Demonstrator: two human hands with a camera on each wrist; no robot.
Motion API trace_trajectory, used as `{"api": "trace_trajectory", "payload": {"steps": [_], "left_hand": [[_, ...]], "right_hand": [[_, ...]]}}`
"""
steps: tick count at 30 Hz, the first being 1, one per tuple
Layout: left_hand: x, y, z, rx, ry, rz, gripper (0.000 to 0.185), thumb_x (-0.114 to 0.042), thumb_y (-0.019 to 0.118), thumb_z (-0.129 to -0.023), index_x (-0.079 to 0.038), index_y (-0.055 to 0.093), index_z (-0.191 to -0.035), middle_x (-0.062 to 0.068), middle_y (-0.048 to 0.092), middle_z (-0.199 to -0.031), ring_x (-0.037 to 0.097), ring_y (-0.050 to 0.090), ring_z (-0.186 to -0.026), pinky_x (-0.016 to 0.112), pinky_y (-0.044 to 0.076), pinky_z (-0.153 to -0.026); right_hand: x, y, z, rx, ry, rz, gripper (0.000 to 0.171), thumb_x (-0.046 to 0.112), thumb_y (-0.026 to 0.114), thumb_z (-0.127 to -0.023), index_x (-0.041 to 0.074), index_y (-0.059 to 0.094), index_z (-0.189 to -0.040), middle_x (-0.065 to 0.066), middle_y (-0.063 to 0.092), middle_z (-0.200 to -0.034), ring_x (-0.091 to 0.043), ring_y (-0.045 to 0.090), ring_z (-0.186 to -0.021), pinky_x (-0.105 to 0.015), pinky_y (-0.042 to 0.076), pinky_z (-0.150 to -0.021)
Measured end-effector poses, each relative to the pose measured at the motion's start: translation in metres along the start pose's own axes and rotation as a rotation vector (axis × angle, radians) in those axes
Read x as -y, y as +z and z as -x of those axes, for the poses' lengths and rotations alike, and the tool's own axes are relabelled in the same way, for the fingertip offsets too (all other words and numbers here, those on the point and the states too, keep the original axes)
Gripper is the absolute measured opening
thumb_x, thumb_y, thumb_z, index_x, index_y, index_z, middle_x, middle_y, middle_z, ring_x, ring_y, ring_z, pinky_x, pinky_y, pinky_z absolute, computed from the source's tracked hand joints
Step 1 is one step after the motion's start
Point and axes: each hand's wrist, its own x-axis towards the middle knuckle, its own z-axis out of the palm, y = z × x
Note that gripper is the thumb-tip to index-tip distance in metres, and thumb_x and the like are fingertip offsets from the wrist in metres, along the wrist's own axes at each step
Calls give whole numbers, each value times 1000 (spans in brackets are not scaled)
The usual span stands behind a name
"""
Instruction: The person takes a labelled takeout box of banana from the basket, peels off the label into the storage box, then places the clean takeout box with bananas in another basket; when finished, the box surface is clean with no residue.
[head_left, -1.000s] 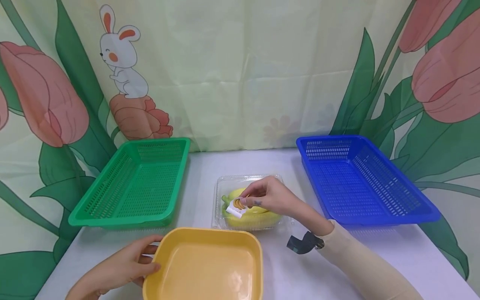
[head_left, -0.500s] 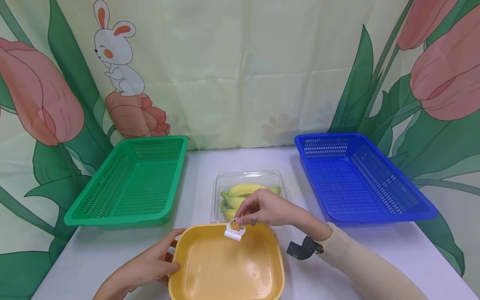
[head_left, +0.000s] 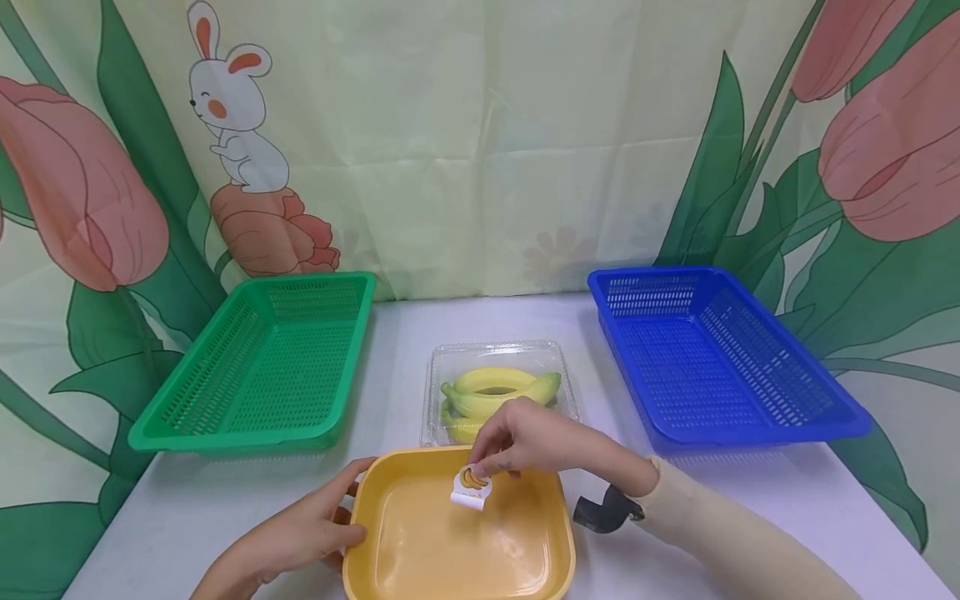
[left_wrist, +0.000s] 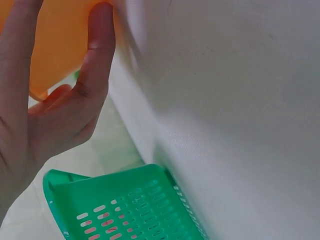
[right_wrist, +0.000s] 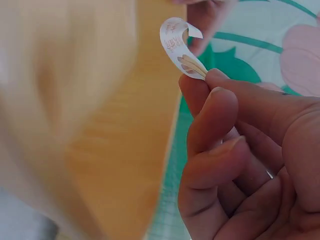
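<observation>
My right hand (head_left: 528, 442) pinches a curled white sticker (head_left: 471, 487) with a banana picture, over the far part of a yellow plastic tray (head_left: 450, 533). In the right wrist view, the sticker (right_wrist: 174, 42) curls out from between thumb and forefinger. At the tray's left side my left hand (head_left: 300, 525) grips the rim, thumb at the edge and fingers behind it. The left wrist view shows its fingers (left_wrist: 92, 65) against the orange-looking tray wall (left_wrist: 60, 50). Just beyond the tray sits a clear plastic box (head_left: 442, 358) with bananas (head_left: 487, 404) inside, partly covered by my right hand.
A green perforated basket (head_left: 352, 358) stands at the left of the white-covered table (head_left: 397, 333), and a blue one (head_left: 750, 437) at the right. Behind the table hangs a printed curtain (head_left: 420, 125). A black strap (head_left: 600, 512) hangs from the right wrist.
The yellow tray, in my left hand's grip, has shifted right and now reaches below the box. My right hand has brought the sticker from over the banana box toward me, over the tray.
</observation>
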Motion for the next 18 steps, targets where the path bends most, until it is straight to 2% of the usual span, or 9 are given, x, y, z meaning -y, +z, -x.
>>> {"api": "trace_trajectory", "payload": {"steps": [5,7,14,18], "left_hand": [[0,-1,0,3,-6,-13,83,-1,62,-98,-9,18,-167,20,67,-110,28,71,-86,46,66,-68],[0,-1,0,5,-4,-18,83,-1,62,-98,-9,17,-167,19,68,-108,28,70,-86,45,66,-68],[0,-2,0,11,-3,-21,82,-1,62,-98,-8,18,-167,19,69,-106,28,70,-84,45,66,-67],[-1,-2,0,5,-10,-29,82,-2,63,-98,-8,20,-166,18,69,-106,28,70,-84,45,66,-67]], "right_hand": [[-2,10,0,61,42,15,4,13,81,-94,11,83,-93,-3,80,-78,-45,65,-54,-17,46,-47],[-3,13,0,83,52,37,4,13,80,-94,10,83,-94,1,79,-78,-50,66,-57,-18,46,-45],[-7,18,-2,113,53,151,7,9,77,-96,13,83,-98,8,76,-81,-40,70,-54,-20,50,-44],[-7,20,-2,117,56,213,8,10,77,-96,14,83,-99,10,76,-82,-26,67,-46,-20,50,-44]]}}
